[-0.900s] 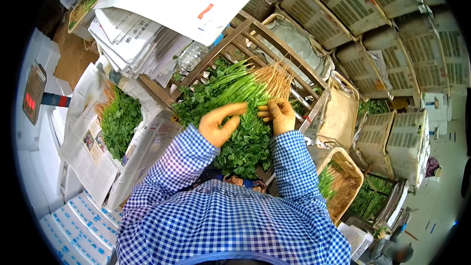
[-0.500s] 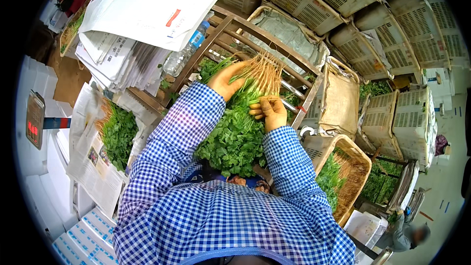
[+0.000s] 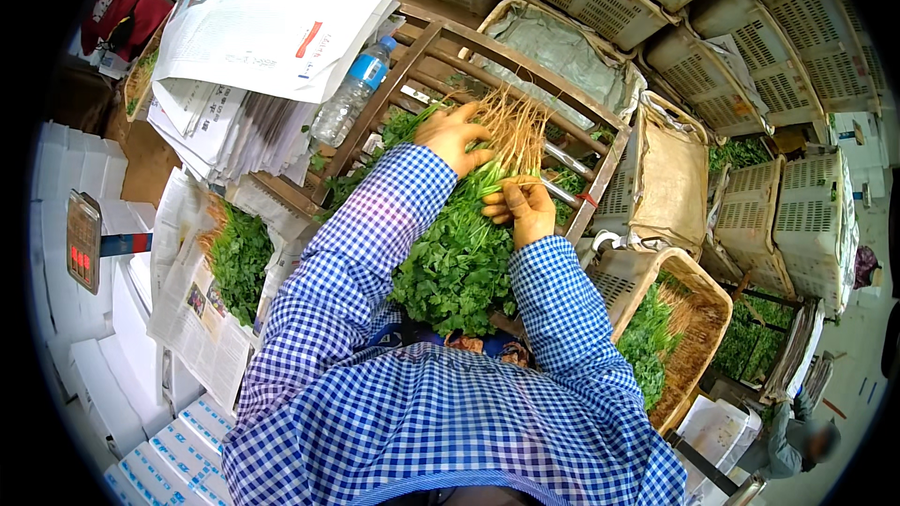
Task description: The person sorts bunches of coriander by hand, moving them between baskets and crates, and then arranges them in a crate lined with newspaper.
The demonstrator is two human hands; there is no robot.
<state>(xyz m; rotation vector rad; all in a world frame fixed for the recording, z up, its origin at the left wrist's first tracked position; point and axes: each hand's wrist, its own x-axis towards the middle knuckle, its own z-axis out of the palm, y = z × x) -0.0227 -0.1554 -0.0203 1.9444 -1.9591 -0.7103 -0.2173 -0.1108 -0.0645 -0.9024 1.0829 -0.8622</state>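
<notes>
1. Left hand [image 3: 457, 136] laid on the root end of a bunch of leafy greens [image 3: 464, 248], fingers curled loosely over pale roots [image 3: 514, 131]; full grasp or just pressing: can't tell.
2. Right hand [image 3: 521, 209] at the stems just below the roots, fingers bent and pinched round a few stalks, thumb twd the left.
3. Bunch lying on a wooden slat rack [image 3: 487, 66] right in front, roots pointing away, leaves twd the body, leaf end overhanging the near rail.
4. Both forearms in blue-white checked sleeves [image 3: 356, 253], coming up from lower edge.
5. Clear plastic bottle w/ blue label [image 3: 354, 89] lying at rack's left edge, beside a stack of newspapers [image 3: 272, 28].
6. 2nd heap of greens [image 3: 239, 258] on spread newspaper at left, well apart from hands.
7. Scale w/ red digits [image 3: 82, 242] further left.
8. Woven basket [image 3: 689, 337] w/ more greens at right, near right elbow.
9. Lined basket [image 3: 562, 42] behind rack; empty plastic crates [image 3: 750, 47] stacked beyond and to the right.
</notes>
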